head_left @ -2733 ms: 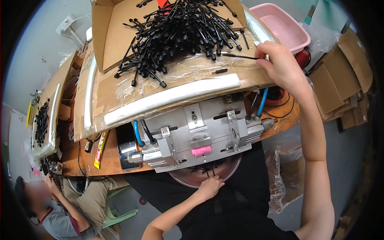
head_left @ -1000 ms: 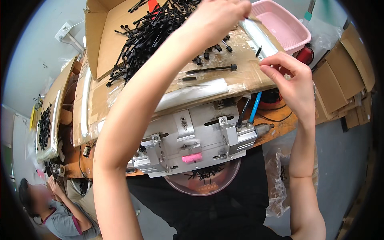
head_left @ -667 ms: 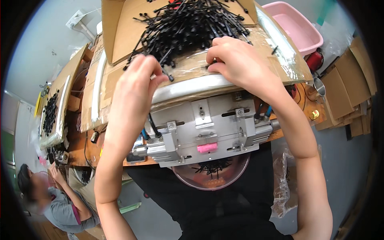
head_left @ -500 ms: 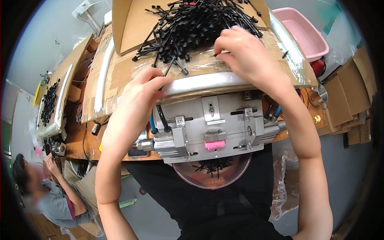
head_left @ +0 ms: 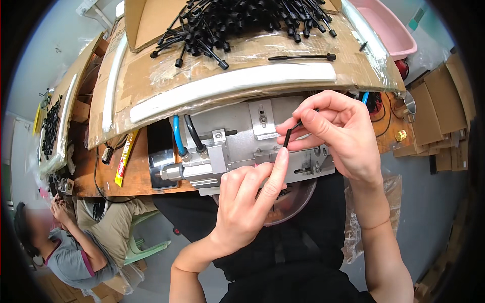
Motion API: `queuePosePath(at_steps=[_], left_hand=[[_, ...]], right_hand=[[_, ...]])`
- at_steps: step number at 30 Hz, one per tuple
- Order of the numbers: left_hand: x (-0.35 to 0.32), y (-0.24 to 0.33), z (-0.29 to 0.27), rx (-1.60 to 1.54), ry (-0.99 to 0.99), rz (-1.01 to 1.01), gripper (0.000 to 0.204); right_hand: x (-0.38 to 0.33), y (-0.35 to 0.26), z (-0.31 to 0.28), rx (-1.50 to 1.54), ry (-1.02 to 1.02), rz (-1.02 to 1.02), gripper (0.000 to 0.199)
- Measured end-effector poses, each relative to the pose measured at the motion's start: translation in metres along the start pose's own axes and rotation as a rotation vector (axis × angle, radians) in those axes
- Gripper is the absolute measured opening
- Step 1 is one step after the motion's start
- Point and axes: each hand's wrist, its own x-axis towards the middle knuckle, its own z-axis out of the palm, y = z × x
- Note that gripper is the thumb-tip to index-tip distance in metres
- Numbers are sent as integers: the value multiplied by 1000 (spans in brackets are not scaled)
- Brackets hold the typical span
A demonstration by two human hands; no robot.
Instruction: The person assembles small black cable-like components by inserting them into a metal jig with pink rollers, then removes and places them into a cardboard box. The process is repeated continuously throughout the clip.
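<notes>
My left hand (head_left: 247,197) is closed over the front of the metal fixture (head_left: 236,132), its fingertips at the lower end of a short, thin black rod (head_left: 287,138). Just beyond it, the fingers of my right hand (head_left: 336,134) pinch a slim black piece (head_left: 299,124) that slants toward that rod. Whether the two meet or are one part, I cannot tell. Past the fixture, a single black rod with a knobbed end (head_left: 302,57) lies on the cardboard board (head_left: 151,73). A heap of similar black knobbed rods (head_left: 237,25) is piled behind it.
Blue and black hoses (head_left: 179,135) run into the fixture's left side. A clear bowl (head_left: 298,207) sits beneath its front edge. Left lie a dark phone-like slab (head_left: 162,161) and a yellow packet (head_left: 124,159). A co-worker (head_left: 76,252) sits far left; a pink basin (head_left: 389,30) stands back right.
Both hands have come back from the board to above the fixture and close together, with thin black pieces at their fingers. A lone rod now shows on the board. The view has shifted.
</notes>
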Motion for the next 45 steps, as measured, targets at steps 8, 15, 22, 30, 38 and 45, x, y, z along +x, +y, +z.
queuePosePath(at_steps=[8,15,22,30,38,45], left_hand=[[-2,5,-4,171,-47,99,50],[-3,2,-21,-541,-272,-75,61],[-33,32,-5,-296,-127,-217,63],[-43,32,25,158,-326,-285,72],[-42,33,24,220,-398,-270,71],[-27,25,7,108,-442,-269,76]], right_hand=[[-10,-3,-5,86,12,65,18],[-12,-36,-20,-253,-166,312,7],[-21,-4,-20,-336,-177,193,19],[-37,6,-15,-428,195,-114,18],[-51,8,-13,-409,270,-162,19],[-39,1,-13,-510,303,-276,11]])
